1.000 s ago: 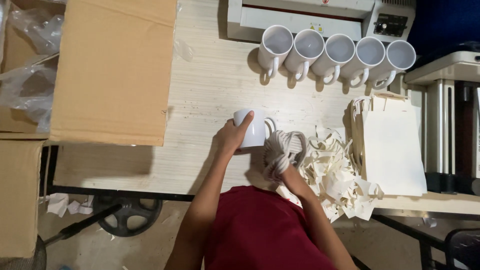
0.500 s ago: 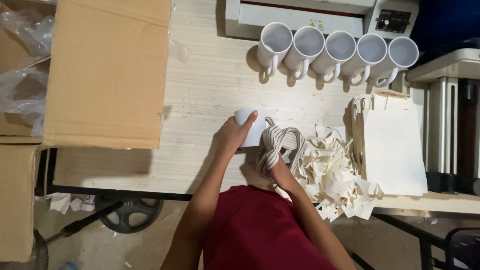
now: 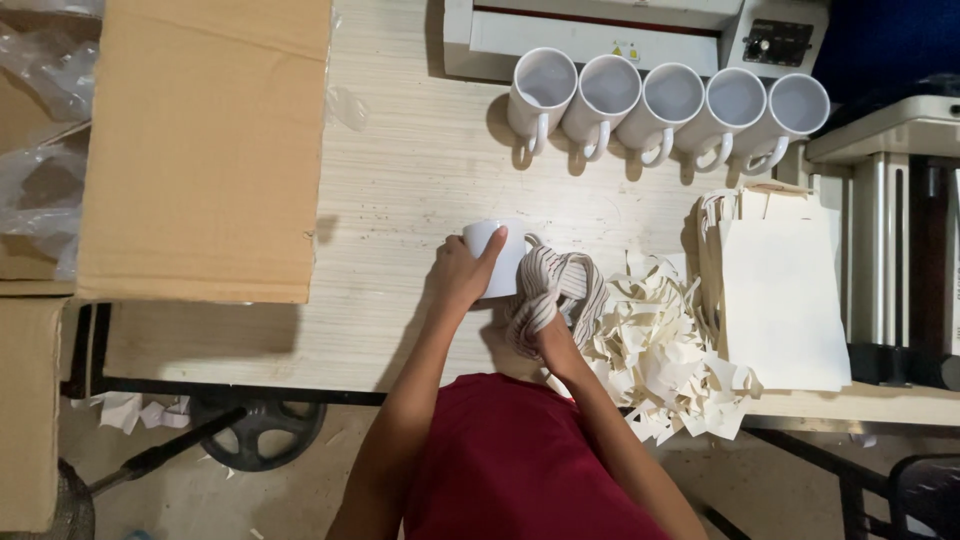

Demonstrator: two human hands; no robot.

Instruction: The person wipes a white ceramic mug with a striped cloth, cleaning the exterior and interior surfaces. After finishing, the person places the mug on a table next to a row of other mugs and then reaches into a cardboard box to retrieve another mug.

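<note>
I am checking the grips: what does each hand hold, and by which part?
The left hand grips the white mug around its side wall. The right hand holds a striped cloth, bunched against the mug.

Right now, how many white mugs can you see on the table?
6: five in a row before the machine at the table's far edge, one mug held by the left hand. Others may sit in boxes.

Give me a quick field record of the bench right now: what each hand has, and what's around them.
left hand: grips a white mug lying on the wooden table
right hand: wrapped in a striped cloth, pressed against the mug
behind: row of five white mugs, upright, before a grey machine
right: paper scraps, stack of cream sheets
left: cardboard box
</note>
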